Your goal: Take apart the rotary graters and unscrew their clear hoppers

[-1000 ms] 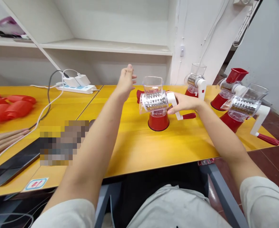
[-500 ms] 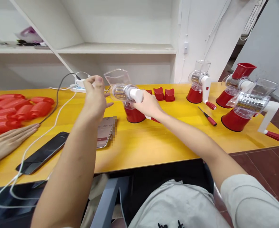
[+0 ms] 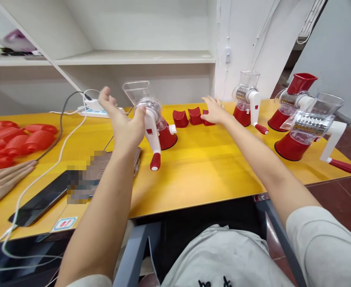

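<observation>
A rotary drum grater (image 3: 166,135) with a red base, clear hopper and white crank stands upright in front of me. Its crank handle (image 3: 155,161) hangs down with the red grip lowest. Just left of the drum is my left hand (image 3: 124,123), fingers spread, nothing in it; its thumb overlaps the crank's top, and I cannot tell if they touch. My right hand (image 3: 214,111) reaches over the rightmost of three red curved blocks (image 3: 195,116). Its fingers are stretched and apart around that block, which is partly hidden.
Three more drum graters (image 3: 293,147) stand at the right. Red plastic parts (image 3: 14,139) are piled at the left, near another person's hand (image 3: 8,177). Phones (image 3: 40,201) and a white cable (image 3: 40,179) lie in front. A power strip (image 3: 99,113) sits at the back.
My right hand has left the grater and moved right to the red blocks. The grater's crank now faces me. My left hand remains spread beside it.
</observation>
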`<state>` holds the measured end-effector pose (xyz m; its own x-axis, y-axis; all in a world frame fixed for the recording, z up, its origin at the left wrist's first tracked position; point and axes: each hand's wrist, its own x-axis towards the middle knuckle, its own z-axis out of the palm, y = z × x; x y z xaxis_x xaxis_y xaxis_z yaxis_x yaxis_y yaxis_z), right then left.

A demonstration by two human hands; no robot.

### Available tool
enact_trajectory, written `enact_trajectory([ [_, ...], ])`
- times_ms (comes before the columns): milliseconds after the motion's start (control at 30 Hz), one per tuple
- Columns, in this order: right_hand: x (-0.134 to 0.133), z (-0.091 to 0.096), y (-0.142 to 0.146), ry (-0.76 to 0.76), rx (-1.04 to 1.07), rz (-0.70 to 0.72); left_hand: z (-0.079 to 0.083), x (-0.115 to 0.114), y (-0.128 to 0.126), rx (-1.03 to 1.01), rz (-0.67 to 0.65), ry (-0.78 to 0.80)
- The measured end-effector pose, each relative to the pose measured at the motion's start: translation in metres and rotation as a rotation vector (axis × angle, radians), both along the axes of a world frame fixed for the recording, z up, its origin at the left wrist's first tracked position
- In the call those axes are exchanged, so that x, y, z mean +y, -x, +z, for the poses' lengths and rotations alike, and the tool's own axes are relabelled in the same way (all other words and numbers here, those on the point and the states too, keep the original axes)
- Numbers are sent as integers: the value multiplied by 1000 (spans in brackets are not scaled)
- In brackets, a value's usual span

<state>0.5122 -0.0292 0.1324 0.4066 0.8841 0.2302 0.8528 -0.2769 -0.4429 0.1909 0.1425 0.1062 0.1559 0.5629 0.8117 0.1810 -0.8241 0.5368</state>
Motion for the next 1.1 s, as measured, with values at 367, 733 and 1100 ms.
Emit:
enact_trajectory([
  [367,51,-30,-18,126,-157,90,49,-76,-125,931,-73,173],
  [733,8,-7,-53,119,-115,115,15,-52,-179,1287,-88,258],
  [1100,-35,19,-8,13,-195,-9,-1,-59,-192,1205,-82,212],
])
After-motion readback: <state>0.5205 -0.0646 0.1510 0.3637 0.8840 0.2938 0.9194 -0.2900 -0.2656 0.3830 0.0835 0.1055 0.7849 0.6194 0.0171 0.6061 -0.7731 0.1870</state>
